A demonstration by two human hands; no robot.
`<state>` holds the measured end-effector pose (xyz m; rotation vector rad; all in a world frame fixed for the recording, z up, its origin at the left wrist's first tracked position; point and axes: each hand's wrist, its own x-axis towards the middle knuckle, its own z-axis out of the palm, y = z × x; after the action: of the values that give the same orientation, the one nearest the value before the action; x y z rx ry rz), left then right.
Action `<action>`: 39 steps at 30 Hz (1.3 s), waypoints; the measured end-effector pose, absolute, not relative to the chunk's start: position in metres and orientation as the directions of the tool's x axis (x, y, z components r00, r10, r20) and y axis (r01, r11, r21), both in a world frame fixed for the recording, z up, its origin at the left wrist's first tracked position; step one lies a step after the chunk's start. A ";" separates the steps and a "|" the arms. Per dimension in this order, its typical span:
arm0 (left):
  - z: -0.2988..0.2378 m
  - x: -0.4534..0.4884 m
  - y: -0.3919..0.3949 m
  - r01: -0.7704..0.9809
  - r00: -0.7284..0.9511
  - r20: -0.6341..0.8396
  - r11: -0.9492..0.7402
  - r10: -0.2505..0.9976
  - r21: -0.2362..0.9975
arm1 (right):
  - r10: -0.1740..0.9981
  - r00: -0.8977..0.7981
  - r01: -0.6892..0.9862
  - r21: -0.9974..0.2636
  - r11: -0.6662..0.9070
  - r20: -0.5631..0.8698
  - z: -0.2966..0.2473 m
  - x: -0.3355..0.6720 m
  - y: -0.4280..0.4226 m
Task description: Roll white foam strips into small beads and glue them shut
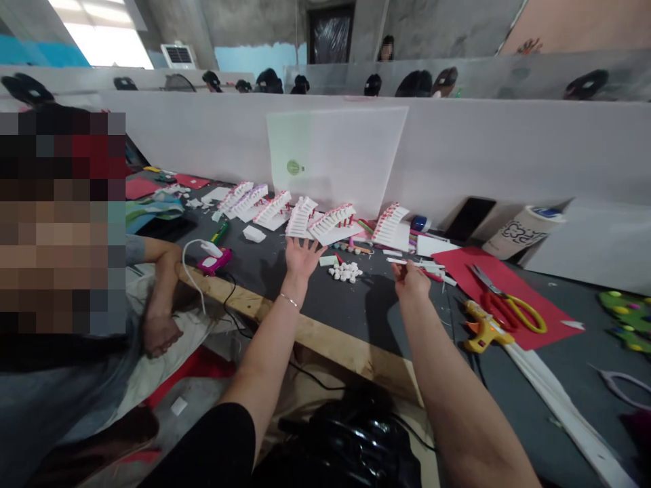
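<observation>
My left hand (301,261) is open, palm up with its fingers spread, just in front of a small white paper staircase model (301,218) with red trim. To its right, my right hand (413,281) pinches a thin white strip (399,261) above the dark tabletop. Between the hands lie a pile of small white balls (346,272) and a pale green block (328,260). Another staircase model (390,225) stands beyond my right hand. Several similar models line the back of the table.
Scissors (508,298) lie on red sheet (458,261), beside a yellow glue gun (483,327). A white cup (523,230) and a dark phone (470,218) stand at the partition. Left sits another person, near a pink glue gun (213,261) with a cord. A wooden edge (336,339) fronts the table.
</observation>
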<state>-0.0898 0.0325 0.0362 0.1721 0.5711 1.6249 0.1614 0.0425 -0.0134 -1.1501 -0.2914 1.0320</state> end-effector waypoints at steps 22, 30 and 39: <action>-0.008 -0.018 0.005 0.026 0.351 0.297 -0.326 0.888 0.945 | 0.904 0.360 -0.464 -0.885 -0.042 -0.231 -0.015 0.136 -0.007; 0.000 -0.025 -0.014 0.177 0.325 0.309 -0.378 0.894 0.909 | 0.903 0.346 -0.446 -0.891 -0.082 -0.256 -0.020 0.133 -0.010; 0.021 -0.104 0.007 -0.273 -0.459 0.071 -0.217 0.885 0.937 | 0.875 0.398 -0.447 -0.891 -0.077 -0.275 -0.016 0.135 -0.015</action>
<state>-0.1042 0.0070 0.0206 0.8131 1.1964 1.7903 0.1355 -0.0150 -0.0159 -1.2000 -0.4614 1.1590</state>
